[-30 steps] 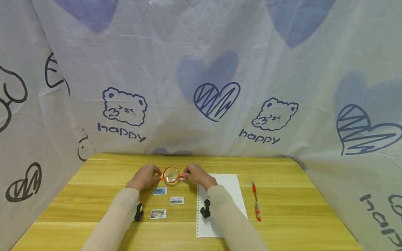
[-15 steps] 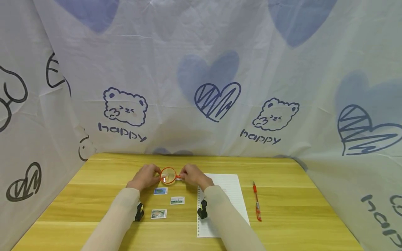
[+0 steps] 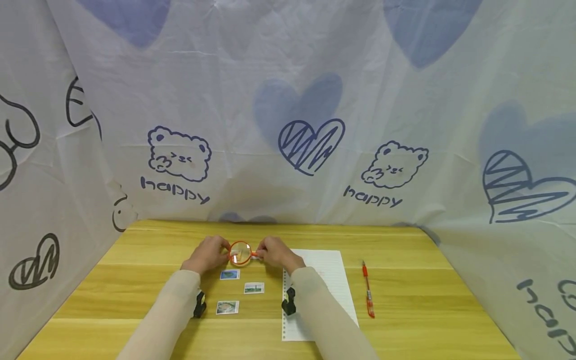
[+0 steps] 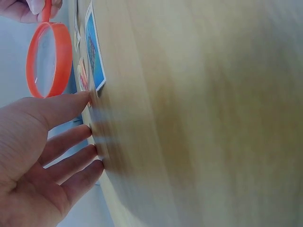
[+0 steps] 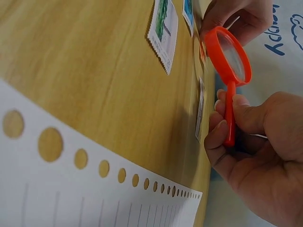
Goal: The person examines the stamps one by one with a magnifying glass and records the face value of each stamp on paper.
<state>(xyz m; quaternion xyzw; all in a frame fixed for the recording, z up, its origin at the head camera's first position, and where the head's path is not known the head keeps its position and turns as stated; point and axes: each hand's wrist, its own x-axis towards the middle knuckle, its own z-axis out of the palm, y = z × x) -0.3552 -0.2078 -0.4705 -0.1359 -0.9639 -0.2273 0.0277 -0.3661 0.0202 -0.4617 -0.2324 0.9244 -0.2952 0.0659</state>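
Observation:
My right hand holds a red magnifying glass by its handle, fingers and thumb curled round it. The lens stands upright and tilted above the back of the table, close to my left fingertips. My left hand rests its fingertips on the tabletop, fingers fairly straight. Its thumb tip overlaps the end of a small orange-red stamp; the index finger is hidden behind the thumb. Beside that lies a blue stamp. Another stamp, seen nearly edge-on, lies below the handle in the right wrist view.
A green stamp and a greenish-brown stamp lie nearer the front. Right of them is a lined sheet of punched paper, partly under the right forearm. A red pen lies beyond it. A printed cloth hangs behind the table.
Over the second, my right hand has shifted left with the magnifying glass, bringing the lens right beside my left fingertips. In the last half second it sinks slightly. My left hand hardly moves.

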